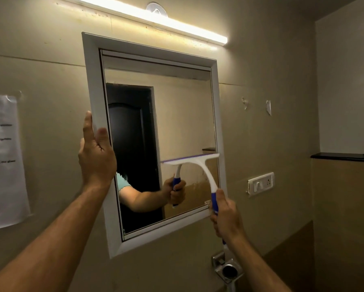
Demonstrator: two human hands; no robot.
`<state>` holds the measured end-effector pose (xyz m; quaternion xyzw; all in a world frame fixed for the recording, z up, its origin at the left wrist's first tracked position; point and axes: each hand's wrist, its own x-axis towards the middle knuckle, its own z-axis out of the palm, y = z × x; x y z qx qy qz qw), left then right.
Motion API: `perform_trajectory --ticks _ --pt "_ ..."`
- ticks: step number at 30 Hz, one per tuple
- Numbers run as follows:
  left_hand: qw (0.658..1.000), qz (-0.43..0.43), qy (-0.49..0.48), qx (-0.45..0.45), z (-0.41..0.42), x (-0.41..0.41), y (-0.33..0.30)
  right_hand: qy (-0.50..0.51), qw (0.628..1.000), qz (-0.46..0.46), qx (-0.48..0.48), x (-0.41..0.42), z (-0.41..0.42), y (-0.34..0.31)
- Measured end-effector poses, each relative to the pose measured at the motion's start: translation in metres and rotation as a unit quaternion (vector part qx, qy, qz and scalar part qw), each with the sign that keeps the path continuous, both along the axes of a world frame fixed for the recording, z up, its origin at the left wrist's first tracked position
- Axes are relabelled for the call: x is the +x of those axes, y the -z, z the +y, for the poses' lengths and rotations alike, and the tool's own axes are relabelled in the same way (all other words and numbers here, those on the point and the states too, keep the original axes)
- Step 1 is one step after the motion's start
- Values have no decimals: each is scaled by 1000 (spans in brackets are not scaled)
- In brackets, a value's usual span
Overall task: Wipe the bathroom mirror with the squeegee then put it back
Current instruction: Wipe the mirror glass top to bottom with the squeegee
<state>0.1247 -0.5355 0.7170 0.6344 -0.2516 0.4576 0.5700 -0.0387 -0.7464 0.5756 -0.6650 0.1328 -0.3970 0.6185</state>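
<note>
Squeegee (198, 165) handle within right-hand fingers (221, 199)

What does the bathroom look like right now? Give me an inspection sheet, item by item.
Surface: mirror in a white frame on a beige wall.
Job's things: squeegee, blade against the lower right glass.
Clutter: paper sheet taped left; two small hooks right.
Hands: left hand flat on the frame's left edge; right hand grips the blue handle.
Cables: nothing seen.
Surroundings: lit tube light above; switch plate right; dark shelf far right; metal fitting below.
</note>
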Motion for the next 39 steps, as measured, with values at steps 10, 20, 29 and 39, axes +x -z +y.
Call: perform_trajectory --ticks 10,20,29,39 --pt "1000 -4 8 0 1 2 10 0 999 25 27 2 2 27" --pt "1000 -13 14 -3 2 5 12 -4 1000 -9 -4 1 6 -4" --pt "1000 -21 6 -4 2 5 14 -3 998 50 49 -4 14 74" --pt "1000 -28 7 -8 2 15 15 -2 999 16 32 4 3 25"
